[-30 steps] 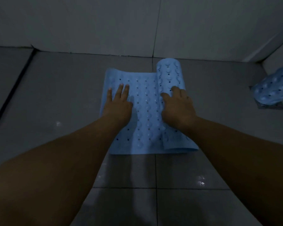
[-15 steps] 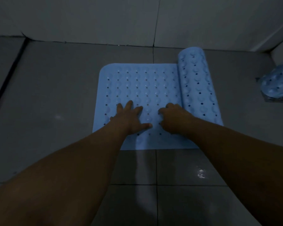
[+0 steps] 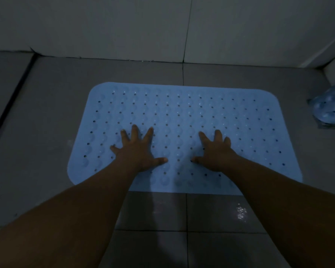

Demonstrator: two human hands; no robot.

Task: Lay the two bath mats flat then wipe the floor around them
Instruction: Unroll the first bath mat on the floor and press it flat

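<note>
A light blue bath mat (image 3: pixel 182 109) with rows of small holes lies fully unrolled and flat on the grey tiled floor. My left hand (image 3: pixel 137 149) presses on its near left part with fingers spread. My right hand (image 3: pixel 215 151) presses on its near middle-right part, fingers spread too. A second blue mat (image 3: pixel 329 105), still rolled up, sits at the right edge of the view, partly cut off.
A tiled wall (image 3: pixel 162 26) rises just beyond the mat. A dark floor channel (image 3: pixel 10 105) runs along the left. The rolled mat rests over a floor drain (image 3: pixel 331 125) at the right. A wet glint (image 3: pixel 241 211) shows on the near tiles.
The rolled right part of the mat has been unrolled to the right, so the mat now lies flat. Both hands spread apart and press flat on it.
</note>
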